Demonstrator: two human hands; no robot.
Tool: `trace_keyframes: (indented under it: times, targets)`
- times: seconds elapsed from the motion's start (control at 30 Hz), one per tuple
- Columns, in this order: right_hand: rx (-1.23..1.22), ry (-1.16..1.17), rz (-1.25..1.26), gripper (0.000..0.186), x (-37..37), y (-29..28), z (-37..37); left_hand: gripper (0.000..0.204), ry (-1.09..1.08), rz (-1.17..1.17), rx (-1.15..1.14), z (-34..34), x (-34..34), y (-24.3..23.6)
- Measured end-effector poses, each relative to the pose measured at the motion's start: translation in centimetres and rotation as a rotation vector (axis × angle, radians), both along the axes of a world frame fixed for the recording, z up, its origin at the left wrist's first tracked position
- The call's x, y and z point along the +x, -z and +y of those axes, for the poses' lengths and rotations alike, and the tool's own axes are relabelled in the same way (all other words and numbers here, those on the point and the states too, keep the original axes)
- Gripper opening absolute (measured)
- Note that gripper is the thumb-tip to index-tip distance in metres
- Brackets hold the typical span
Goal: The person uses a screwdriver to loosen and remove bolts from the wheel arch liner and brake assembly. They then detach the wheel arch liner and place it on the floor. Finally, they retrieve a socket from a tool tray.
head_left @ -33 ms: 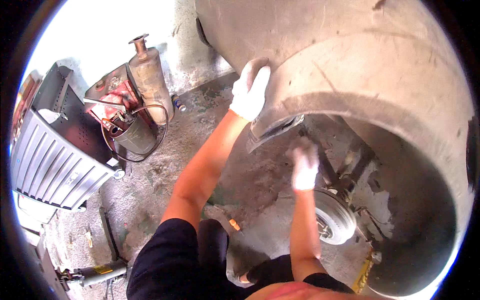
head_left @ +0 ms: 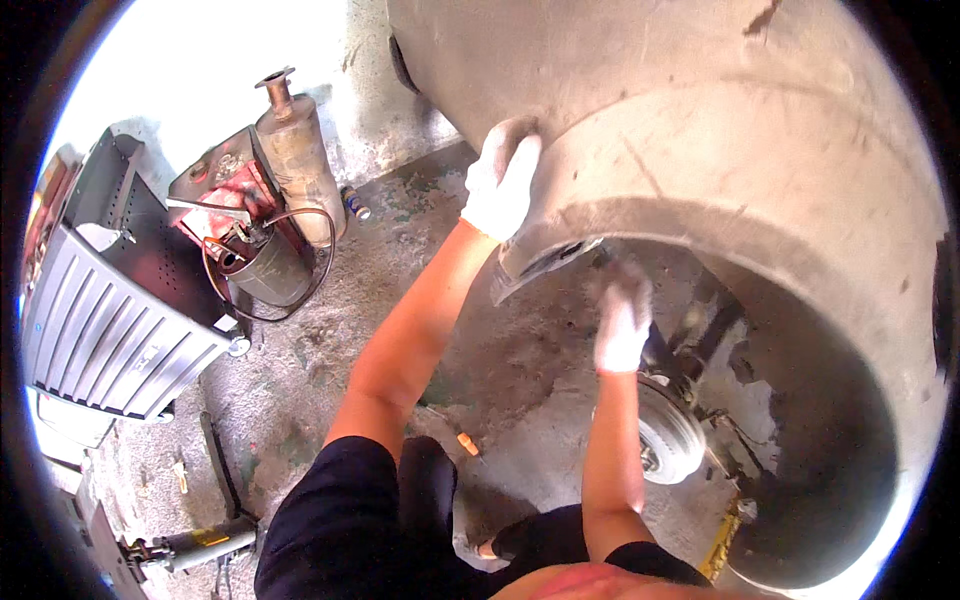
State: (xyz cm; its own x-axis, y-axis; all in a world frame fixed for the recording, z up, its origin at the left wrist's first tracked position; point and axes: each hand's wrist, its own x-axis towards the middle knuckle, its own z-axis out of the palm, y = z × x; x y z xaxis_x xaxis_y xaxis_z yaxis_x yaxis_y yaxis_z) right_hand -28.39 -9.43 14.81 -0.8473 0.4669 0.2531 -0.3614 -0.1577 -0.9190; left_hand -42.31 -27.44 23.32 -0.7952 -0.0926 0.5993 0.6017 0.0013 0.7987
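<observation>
A person in white gloves works at a dust-coated car fender (head_left: 690, 150), which arches over the right side of a stained concrete floor (head_left: 330, 320). The left hand (head_left: 502, 180) lies against the fender's edge ahead of the wheel arch, its fingers pressed together and the thumb set apart; how firmly it grips cannot be told. The right hand (head_left: 622, 320), blurred, is just inside the arch, near a dark plastic trim piece (head_left: 548, 262) and above a brake disc (head_left: 685, 440); whether its fingers are spread or pinching anything cannot be told. Along the floor's edge by the white wall (head_left: 380, 125), a rusty muffler (head_left: 300, 165) stands upright near a small can (head_left: 356, 204) and a metal bucket (head_left: 278, 278). A ribbed gray cart (head_left: 125, 335) occupies the floor's left edge; an orange-handled tool (head_left: 467, 443) lies near the person's legs.
</observation>
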Motion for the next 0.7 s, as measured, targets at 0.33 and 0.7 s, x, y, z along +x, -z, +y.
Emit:
trace_keyframes:
  times: [0.33,0.7]
  targets:
    - [1.351,0.444,-0.259,0.033,-1.0,-3.2,-1.5,0.024,0.015,-0.165,-0.103,0.8,1.7,-3.1]
    - [1.225,0.311,-0.935,0.042,0.1,-8.3,-6.8,0.021,0.042,-0.225,-0.149,0.1,1.2,-4.0]
